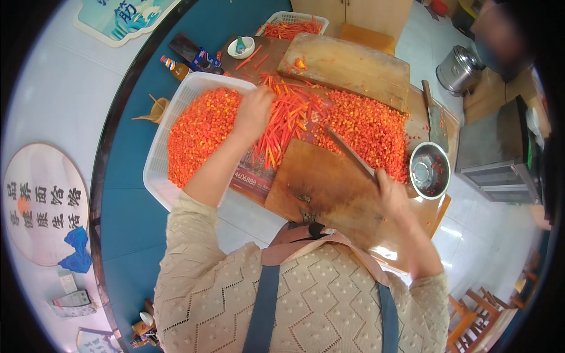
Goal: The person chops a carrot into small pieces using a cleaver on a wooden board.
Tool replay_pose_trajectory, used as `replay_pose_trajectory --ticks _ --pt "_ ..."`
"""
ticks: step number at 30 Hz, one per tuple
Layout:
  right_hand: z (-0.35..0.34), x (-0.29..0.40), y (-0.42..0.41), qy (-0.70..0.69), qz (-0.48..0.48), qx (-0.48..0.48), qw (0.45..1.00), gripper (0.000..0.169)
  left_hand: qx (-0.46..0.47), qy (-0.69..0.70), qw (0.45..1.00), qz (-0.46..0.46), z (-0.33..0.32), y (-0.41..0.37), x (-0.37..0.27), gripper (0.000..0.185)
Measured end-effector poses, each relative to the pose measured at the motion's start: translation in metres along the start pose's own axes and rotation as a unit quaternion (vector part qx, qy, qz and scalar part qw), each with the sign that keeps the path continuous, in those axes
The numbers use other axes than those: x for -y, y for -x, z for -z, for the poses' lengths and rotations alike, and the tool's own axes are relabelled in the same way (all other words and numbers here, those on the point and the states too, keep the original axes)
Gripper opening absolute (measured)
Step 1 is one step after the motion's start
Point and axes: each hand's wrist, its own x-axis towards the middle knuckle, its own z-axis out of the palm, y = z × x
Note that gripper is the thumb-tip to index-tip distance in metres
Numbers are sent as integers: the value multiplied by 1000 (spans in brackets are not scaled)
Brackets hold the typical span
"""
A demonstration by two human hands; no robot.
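My right hand (390, 192) grips the handle of a knife (351, 152). The blade slants up and left over the bare wooden cutting board (326, 181), its tip at the edge of a heap of diced carrot (366, 128). My left hand (255, 110) is at the far right rim of a white plastic basket (154, 165), beside a pile of carrot strips (284, 119). Its fingers point away from me and are partly hidden, so whether they hold strips is unclear. More diced carrot (203, 128) fills much of the basket.
A second, thick board (348, 66) lies behind the diced heap. At right are a steel bowl (429, 170) and a cleaver (438, 123). Farther back stand a small white bowl (241, 47) and a basket of strips (293, 28). Another person (503, 39) is at upper right.
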Motion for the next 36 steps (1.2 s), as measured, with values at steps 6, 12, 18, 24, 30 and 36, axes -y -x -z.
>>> replay_pose_trajectory --ticks 6,12,18,24,30,36 --pt "-42 27 50 -44 -67 75 994 16 237 -18 960 147 -3 -83 123 19" --pt "-68 21 60 -61 -85 78 991 22 511 -30 855 85 -54 -90 196 34" --pt "-58 23 59 -76 -118 91 986 24 708 -209 674 -21 -94 -112 200 90" --pt "-59 17 57 -97 -128 102 982 26 747 -137 645 -79 -115 -96 209 111" --pt "-55 17 52 -104 -130 104 981 29 738 -152 639 -155 -121 -92 202 113" --pt "-55 18 54 -115 -137 91 980 30 733 -115 666 -73 -129 -81 193 95"
